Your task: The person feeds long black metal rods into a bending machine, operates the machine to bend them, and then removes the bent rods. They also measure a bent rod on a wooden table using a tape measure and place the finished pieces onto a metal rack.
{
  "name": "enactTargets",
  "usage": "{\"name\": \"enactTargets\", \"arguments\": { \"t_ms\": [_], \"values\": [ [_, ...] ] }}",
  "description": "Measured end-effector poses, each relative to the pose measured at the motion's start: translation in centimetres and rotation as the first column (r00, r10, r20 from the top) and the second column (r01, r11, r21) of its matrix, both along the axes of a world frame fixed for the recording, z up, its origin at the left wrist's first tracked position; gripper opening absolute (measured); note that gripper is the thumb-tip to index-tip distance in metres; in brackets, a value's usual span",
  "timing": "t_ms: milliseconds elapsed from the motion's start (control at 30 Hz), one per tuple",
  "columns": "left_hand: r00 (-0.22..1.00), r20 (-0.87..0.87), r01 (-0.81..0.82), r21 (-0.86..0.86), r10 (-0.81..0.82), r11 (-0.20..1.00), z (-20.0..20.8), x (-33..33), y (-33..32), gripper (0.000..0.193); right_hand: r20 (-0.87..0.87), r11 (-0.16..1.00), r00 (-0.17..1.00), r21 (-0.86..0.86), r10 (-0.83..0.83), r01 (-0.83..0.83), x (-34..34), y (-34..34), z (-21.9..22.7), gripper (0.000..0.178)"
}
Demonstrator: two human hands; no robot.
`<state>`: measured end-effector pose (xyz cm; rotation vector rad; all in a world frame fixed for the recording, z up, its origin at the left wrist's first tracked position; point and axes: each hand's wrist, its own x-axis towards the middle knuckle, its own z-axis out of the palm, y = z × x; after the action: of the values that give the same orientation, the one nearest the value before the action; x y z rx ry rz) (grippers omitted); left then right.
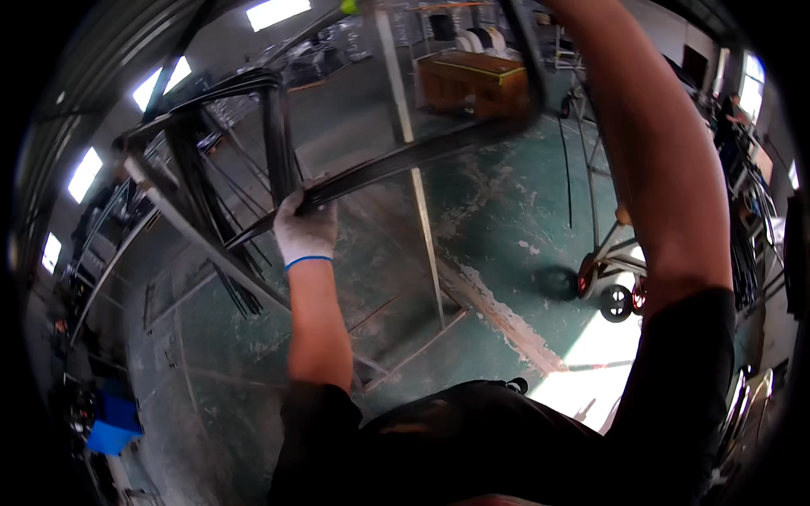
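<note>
My left grip (305,226), in a white glove with a blue cuff edge, is closing around a black strip (380,171); fingers are wrapping it near one end. A short length is sticking out beyond the glove, lower left. From my glove the strip is slanting up to the right, passing in front of a pale metal post (429,236), then bending at a rounded corner and running up toward the top edge.

My right arm (675,152) is extending upward, bare below a black sleeve. Its hand is lying outside the view, so I cannot tell whether that grip is apart or together.

Left of the strip, a bundle (276,135) of similar black lengths is hanging over a metal rack (202,242), loose ends dangling toward the green floor (498,228).

Farther off, a brown crate (472,84) is standing beyond the post. A wheeled cart (616,304) is sitting to the right, near a sunlit patch. A blue box (116,423) is resting lower left. Far right, another person (731,126) is standing.
</note>
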<state>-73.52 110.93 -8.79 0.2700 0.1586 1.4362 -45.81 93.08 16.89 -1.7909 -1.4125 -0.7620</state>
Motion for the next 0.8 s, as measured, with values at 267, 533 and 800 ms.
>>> {"name": "enactTargets", "arguments": {
  "t_ms": [267,533,800],
  "values": [
    [0.952,-0.006,0.246,0.608,-0.305,0.755,-6.3,-8.9,3.9,0.049,0.015,0.752,0.773,-0.239,0.635,-0.614,-14.1,8.5,-8.7,0.039],
    [0.735,-0.468,0.521,-0.073,-0.490,0.851,-21.5,0.3,-11.3,0.029,-0.192,0.908,0.981,-0.407,0.024,-0.102,11.0,-4.3,-23.9,0.042],
    [0.531,-0.656,0.558,-0.206,-0.536,0.804,-19.4,23.3,-17.8,0.021,-0.164,0.446,0.424,-0.498,-0.891,0.744,48.9,-29.6,-27.7,0.071]
  ]
}}
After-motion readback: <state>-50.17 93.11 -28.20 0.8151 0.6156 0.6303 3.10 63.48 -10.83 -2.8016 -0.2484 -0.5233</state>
